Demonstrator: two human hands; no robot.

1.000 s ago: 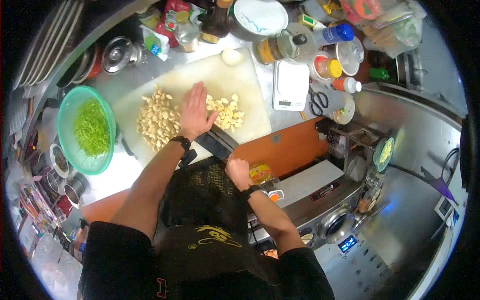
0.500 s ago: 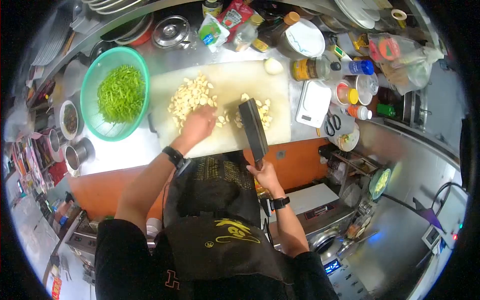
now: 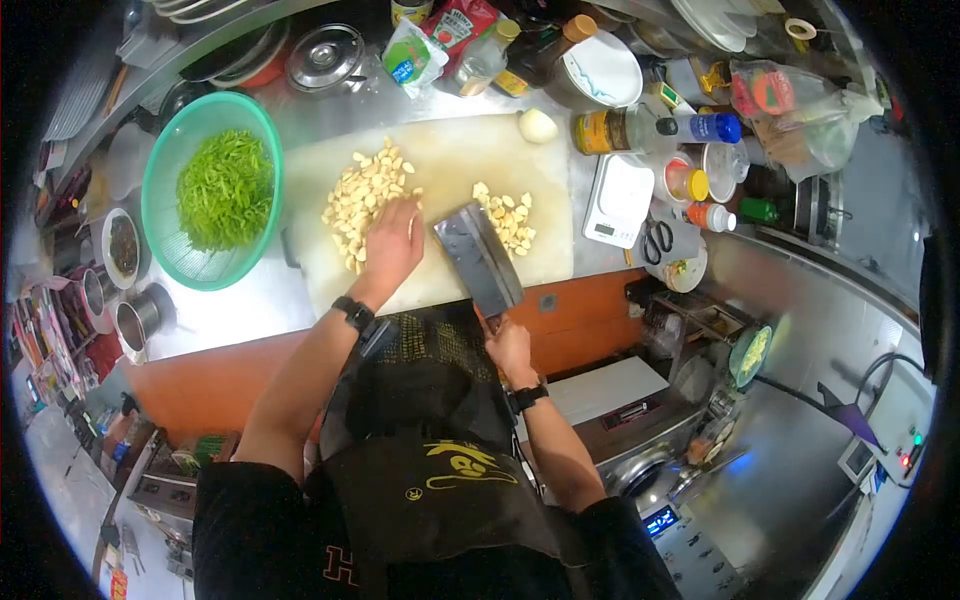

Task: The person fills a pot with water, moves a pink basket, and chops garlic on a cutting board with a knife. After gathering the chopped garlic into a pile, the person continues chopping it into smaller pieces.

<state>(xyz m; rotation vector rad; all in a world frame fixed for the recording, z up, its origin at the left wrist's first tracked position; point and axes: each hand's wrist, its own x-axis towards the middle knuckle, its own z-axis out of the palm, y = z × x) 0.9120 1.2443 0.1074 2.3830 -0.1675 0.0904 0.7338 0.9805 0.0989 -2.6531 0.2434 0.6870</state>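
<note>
A wide cleaver lies tilted over the front of the white cutting board, its handle in my right hand. My left hand is at the near right side of a pile of pale garlic cloves, fingers bent and drawn together; what they hold, if anything, is hidden. A smaller group of garlic pieces sits just right of the blade. Near the board's back edge rests a peeled white onion.
Left of the board stands a green basket of shredded greens. On the right are a white scale, black scissors and several jars. Bottles, a lidded pot and a white bowl stand behind.
The cleaver first lay under my flat left hand, then was lifted over the right-hand pieces, and now sits left of them. My left hand moved to the left pile and its fingers closed up.
</note>
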